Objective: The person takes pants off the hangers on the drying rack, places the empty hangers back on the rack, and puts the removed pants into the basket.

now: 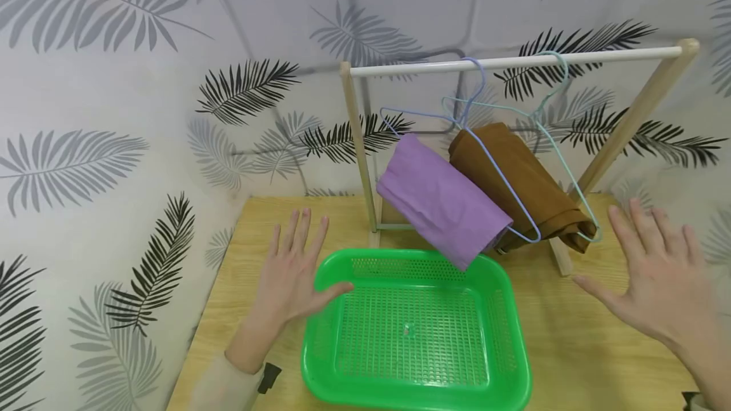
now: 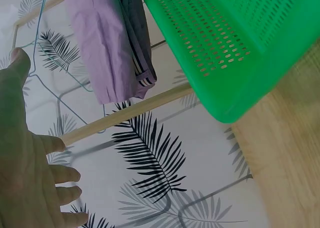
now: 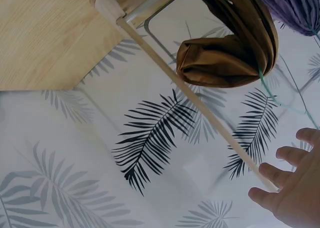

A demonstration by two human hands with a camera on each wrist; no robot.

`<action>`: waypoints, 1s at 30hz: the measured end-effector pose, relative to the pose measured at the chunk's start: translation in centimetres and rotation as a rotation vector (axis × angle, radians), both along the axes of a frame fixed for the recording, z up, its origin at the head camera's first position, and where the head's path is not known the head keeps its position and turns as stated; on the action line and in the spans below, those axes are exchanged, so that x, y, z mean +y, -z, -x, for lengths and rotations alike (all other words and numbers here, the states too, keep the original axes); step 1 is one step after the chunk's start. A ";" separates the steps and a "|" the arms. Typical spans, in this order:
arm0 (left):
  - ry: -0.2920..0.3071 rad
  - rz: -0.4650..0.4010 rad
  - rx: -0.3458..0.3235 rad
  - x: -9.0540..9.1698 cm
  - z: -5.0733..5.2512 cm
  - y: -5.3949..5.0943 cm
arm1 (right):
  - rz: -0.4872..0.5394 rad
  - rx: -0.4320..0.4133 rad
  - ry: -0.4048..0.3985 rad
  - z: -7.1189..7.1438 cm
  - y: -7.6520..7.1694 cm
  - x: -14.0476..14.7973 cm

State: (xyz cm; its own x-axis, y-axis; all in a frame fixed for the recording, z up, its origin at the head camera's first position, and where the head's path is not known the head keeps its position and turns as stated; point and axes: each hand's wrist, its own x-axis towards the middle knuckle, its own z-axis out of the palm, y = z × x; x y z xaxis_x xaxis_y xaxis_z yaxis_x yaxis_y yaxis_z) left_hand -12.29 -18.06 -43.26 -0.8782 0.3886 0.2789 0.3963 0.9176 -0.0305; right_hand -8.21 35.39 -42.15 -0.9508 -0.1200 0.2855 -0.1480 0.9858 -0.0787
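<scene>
My left hand (image 1: 291,281) is held with fingers spread at the left side of a green plastic basket (image 1: 311,335), holding nothing. On the right, my right hand (image 1: 662,278) also has its fingers spread and holds nothing; it is nearest to the brown folded cloth (image 1: 514,176). That cloth hangs over a mint-green hanger (image 1: 562,160). A purple folded cloth (image 1: 440,195) drapes over a blue hanger (image 1: 497,170) beside it. Both hangers hook onto the white bar of a small rack and hang tilted down to the right. The left wrist view shows striped trim by the purple cloth (image 2: 97,48).
The wooden rack's white bar (image 1: 411,68) runs between two posts behind the basket. A light wood table (image 1: 571,347) lies under everything. Leaf-patterned covering (image 1: 103,163) rises behind and to the left. The purple cloth's lower corner overlaps the basket's back rim in the head view.
</scene>
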 end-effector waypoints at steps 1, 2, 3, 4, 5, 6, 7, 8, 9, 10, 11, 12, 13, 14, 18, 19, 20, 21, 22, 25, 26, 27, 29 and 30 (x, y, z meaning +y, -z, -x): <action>0.003 0.001 0.010 0.1 0.2 -0.2 | 0.003 0.000 0.004 0.2 -0.2 0.2; 0.004 0.002 0.015 0.1 0.4 -0.4 | -0.002 0.001 0.010 0.4 -0.4 0.4; 0.006 0.004 0.020 0.2 0.6 -0.5 | -0.004 0.002 0.013 0.6 -0.6 0.6; 0.008 0.005 0.026 0.3 0.9 -0.7 | -0.008 0.000 0.019 0.8 -0.8 0.8; 0.010 0.006 0.027 0.4 1.1 -0.8 | -0.005 0.010 0.019 1.0 -0.9 1.0; 0.012 0.003 0.025 0.4 1.4 -0.9 | -0.006 0.015 0.021 1.2 -1.1 1.2; 0.015 -0.001 0.028 0.5 1.7 -1.0 | -0.010 0.029 0.024 1.4 -1.3 1.4; 0.017 -0.005 0.032 0.6 2.1 -1.1 | -0.015 0.036 0.026 1.6 -1.4 1.6; 0.019 -0.009 0.033 0.7 2.4 -1.1 | -0.018 0.039 0.027 1.8 -1.5 1.9; 0.021 -0.017 0.030 0.7 2.8 -1.2 | -0.019 0.047 0.027 2.0 -1.6 2.1; 0.023 -0.023 0.027 0.8 3.1 -1.2 | -0.015 0.058 0.026 2.3 -1.6 2.3; 0.025 -0.026 0.025 0.9 3.4 -1.3 | -0.012 0.059 0.027 2.5 -1.6 2.6; 0.026 -0.031 0.021 1.0 3.8 -1.3 | -0.008 0.062 0.026 2.7 -1.7 2.8; 0.025 -0.033 0.012 1.1 4.1 -1.4 | 0.001 0.064 0.025 2.9 -1.7 3.0; 0.019 -0.040 -0.022 1.6 5.4 -1.6 | 0.029 0.068 0.024 3.9 -1.7 3.9; 0.017 -0.042 -0.029 1.7 5.7 -1.7 | 0.029 0.064 0.028 4.1 -1.7 4.0; 0.015 -0.039 -0.030 1.9 6.0 -1.8 | 0.031 0.063 0.031 4.3 -1.8 4.1; 0.013 -0.036 -0.030 2.0 6.4 -1.8 | 0.029 0.056 0.036 4.6 -1.8 4.2; 0.010 -0.032 -0.027 2.1 6.7 -1.8 | 0.029 0.046 0.042 4.8 -1.9 4.2; 0.004 -0.033 -0.010 2.4 7.7 -1.8 | 0.009 0.017 0.069 5.6 -2.0 4.5; 0.002 -0.034 -0.003 2.5 8.0 -1.8 | 0.006 0.014 0.075 5.9 -2.1 4.6; -0.001 -0.040 0.003 2.6 8.3 -1.7 | 0.005 0.012 0.081 6.2 -2.1 4.7; -0.003 -0.048 0.015 2.7 8.8 -1.7 | 0.007 0.026 0.087 6.7 -2.2 4.9; -0.003 -0.050 0.015 2.8 9.1 -1.7 | 0.012 0.038 0.087 7.1 -2.2 5.1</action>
